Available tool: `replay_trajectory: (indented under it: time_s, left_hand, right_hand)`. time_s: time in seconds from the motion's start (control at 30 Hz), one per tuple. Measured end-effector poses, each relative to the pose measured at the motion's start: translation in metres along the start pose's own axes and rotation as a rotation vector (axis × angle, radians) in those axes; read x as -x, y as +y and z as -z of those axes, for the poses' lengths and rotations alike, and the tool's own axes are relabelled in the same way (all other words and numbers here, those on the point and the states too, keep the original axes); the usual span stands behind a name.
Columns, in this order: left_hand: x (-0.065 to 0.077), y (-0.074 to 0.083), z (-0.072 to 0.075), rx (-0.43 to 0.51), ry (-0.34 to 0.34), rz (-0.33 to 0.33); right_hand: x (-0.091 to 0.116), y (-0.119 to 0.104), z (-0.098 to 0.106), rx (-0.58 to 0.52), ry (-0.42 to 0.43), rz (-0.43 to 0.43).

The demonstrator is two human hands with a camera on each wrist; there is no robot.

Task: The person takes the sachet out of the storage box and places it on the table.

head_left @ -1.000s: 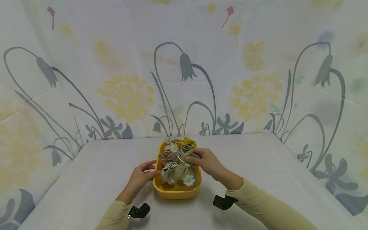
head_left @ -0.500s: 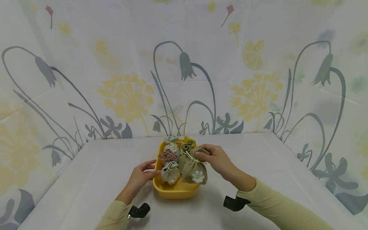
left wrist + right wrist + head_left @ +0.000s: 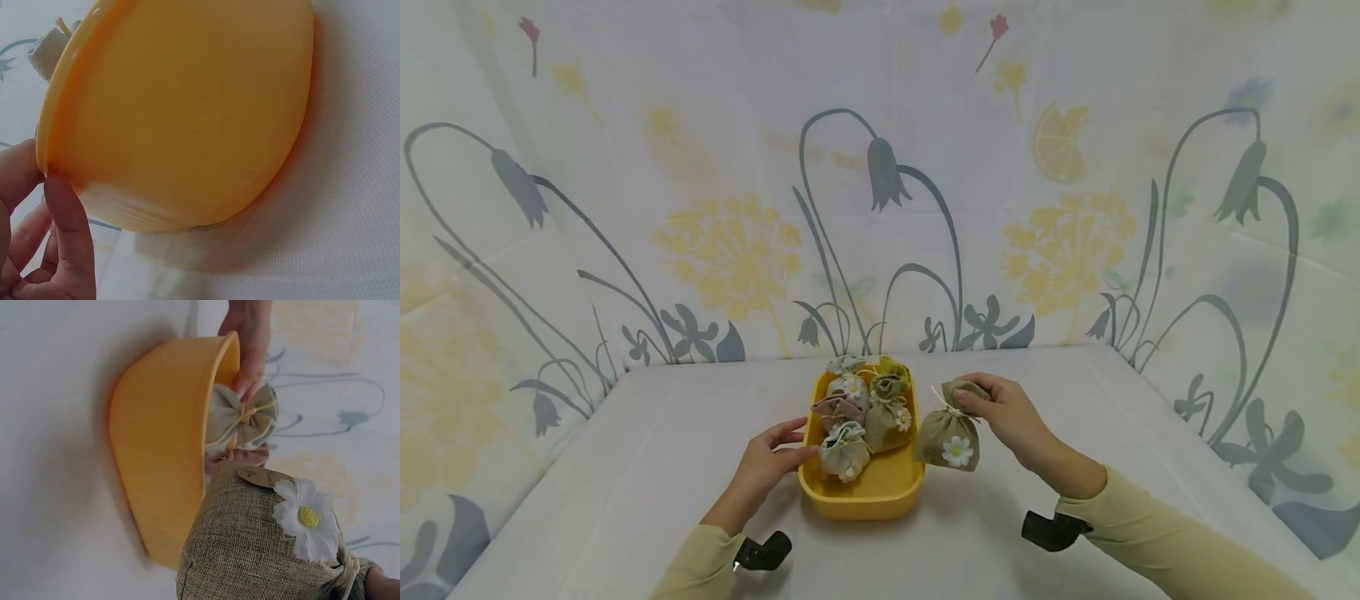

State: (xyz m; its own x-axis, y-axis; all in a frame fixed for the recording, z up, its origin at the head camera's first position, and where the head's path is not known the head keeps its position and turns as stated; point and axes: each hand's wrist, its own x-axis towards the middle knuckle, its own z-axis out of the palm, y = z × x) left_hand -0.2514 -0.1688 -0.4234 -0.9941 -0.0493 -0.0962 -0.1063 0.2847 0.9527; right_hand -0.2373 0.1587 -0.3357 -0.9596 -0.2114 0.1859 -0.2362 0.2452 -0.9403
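My right hand (image 3: 1018, 429) pinches the gathered neck of an olive-green drawstring pouch (image 3: 938, 442) with a white cloth daisy. The pouch hangs just right of the yellow plastic tub (image 3: 865, 507); the right wrist view shows its woven cloth and a small brown tag (image 3: 259, 477). At the tub's left side, my left hand (image 3: 763, 462) holds the rim (image 3: 50, 106) between thumb and finger. Inside the tub are a pale pouch (image 3: 844, 457) at the front left, a pinkish pouch (image 3: 838, 408) behind it, and another olive pouch (image 3: 883, 425) on the right.
Further pouches sit at the tub's far end, one pale with a daisy (image 3: 852, 385) and one with a yellow-green top (image 3: 893, 367). A white cloth (image 3: 700, 417) covers the table, and a flower-printed curtain (image 3: 880, 275) hangs behind it.
The right hand has lifted the olive pouch out of the tub and carried it right, past the rim. Another olive pouch now shows inside. My left hand stays at the rim.
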Motion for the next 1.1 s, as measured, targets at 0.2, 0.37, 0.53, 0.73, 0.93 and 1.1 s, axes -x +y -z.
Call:
replay_trajectory:
  time_s: [0.2, 0.37, 0.53, 0.73, 0.93, 1.1]
  left_hand:
    - [0.0, 0.0, 0.001, 0.002, 0.001, 0.001]
    - [-0.001, 0.0, 0.0, 0.004, 0.002, 0.002]
    - [-0.002, 0.0, 0.0, 0.01, 0.001, 0.004]
    - [0.0, 0.001, 0.001, 0.015, -0.002, 0.002]
    - [0.0, 0.002, 0.0, 0.019, 0.002, 0.006]
    - [0.002, 0.003, 0.0, 0.024, 0.005, 0.011]
  right_hand:
    - [0.0, 0.008, 0.017, 0.031, 0.054, -0.022]
    - [-0.007, 0.015, 0.029, 0.057, 0.08, -0.017]
    - [-0.022, 0.022, 0.035, 0.071, 0.107, -0.005]
    - [-0.041, 0.037, 0.037, 0.081, 0.118, 0.011]
    - [-0.061, 0.055, 0.037, 0.087, 0.139, -0.004]
    - [-0.081, 0.067, 0.033, 0.099, 0.157, -0.041]
